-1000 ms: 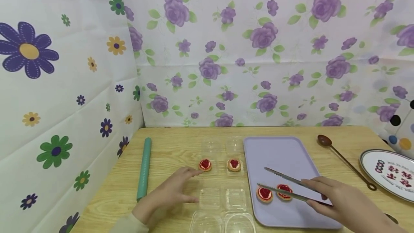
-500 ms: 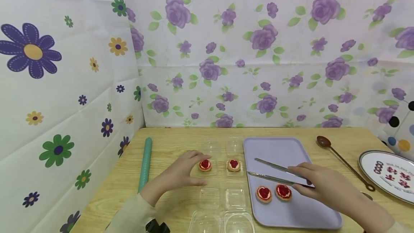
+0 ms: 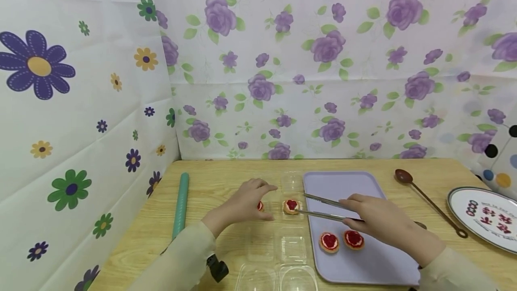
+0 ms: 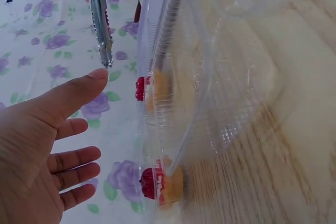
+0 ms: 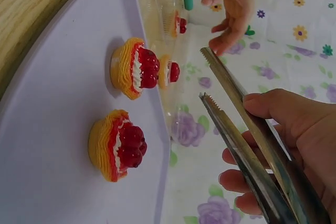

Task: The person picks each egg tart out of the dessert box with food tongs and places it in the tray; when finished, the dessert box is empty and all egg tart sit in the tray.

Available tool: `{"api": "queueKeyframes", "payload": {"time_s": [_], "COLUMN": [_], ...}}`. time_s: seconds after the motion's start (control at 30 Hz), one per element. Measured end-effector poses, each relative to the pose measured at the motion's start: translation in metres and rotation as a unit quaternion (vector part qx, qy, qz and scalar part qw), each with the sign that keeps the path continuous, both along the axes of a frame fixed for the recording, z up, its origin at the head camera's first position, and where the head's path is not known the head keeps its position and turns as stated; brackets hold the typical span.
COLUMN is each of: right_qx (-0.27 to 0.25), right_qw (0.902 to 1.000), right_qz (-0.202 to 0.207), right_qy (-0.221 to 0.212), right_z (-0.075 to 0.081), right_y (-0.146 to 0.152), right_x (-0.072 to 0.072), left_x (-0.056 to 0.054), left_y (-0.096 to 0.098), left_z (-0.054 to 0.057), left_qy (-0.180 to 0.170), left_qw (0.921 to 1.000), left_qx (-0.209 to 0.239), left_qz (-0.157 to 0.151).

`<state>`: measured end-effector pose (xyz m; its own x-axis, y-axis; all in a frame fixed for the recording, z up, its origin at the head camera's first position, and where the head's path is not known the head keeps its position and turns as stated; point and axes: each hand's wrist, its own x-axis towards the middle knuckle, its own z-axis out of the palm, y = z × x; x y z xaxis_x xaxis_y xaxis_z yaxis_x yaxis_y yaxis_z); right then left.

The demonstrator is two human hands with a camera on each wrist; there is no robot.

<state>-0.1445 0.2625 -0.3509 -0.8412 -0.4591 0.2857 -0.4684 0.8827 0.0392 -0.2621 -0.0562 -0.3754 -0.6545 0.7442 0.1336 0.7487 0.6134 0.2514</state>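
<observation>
My right hand (image 3: 375, 219) grips metal tongs (image 3: 323, 215), whose toothed arms stand apart with nothing between them in the right wrist view. The tongs' tips reach over the tray's left edge, beside a berry-topped tart (image 3: 291, 207) in a clear plastic container (image 3: 292, 181); whether they touch it I cannot tell. My left hand (image 3: 244, 202) hovers, fingers spread and holding nothing, near a second tart (image 4: 161, 183), which it partly hides in the head view. Two more tarts, one left (image 3: 329, 242) and one right (image 3: 353, 240), sit on the lilac tray (image 3: 343, 185).
Another clear container (image 3: 294, 247) lies nearer the front, with lids below it. A teal rolling pin (image 3: 180, 203) lies on the left. At right are a brown ladle (image 3: 404, 176) and a white plate (image 3: 484, 217) with red writing.
My right hand has carried the tongs left and away from me, off the tray's tarts. My left hand has moved right and forward, over the left tart in the container.
</observation>
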Motion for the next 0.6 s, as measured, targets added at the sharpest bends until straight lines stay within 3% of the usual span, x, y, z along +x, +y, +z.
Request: {"api": "queueKeyframes", "payload": {"time_s": [0.2, 0.6], "right_qx": [0.01, 0.042], "right_qw": [0.9998, 0.9979], "right_qz": [0.0, -0.002], "right_qy": [-0.017, -0.048], "right_z": [-0.002, -0.005], "right_y": [-0.011, -0.026], "right_x": [-0.012, -0.027], "left_x": [-0.009, -0.018], "left_y": [0.014, 0.037], "left_z": [-0.004, -0.012], "left_qy": [-0.016, 0.011], "left_qw": [0.9995, 0.9955], "left_qx": [-0.023, -0.088], "left_qz": [0.013, 0.035]}}
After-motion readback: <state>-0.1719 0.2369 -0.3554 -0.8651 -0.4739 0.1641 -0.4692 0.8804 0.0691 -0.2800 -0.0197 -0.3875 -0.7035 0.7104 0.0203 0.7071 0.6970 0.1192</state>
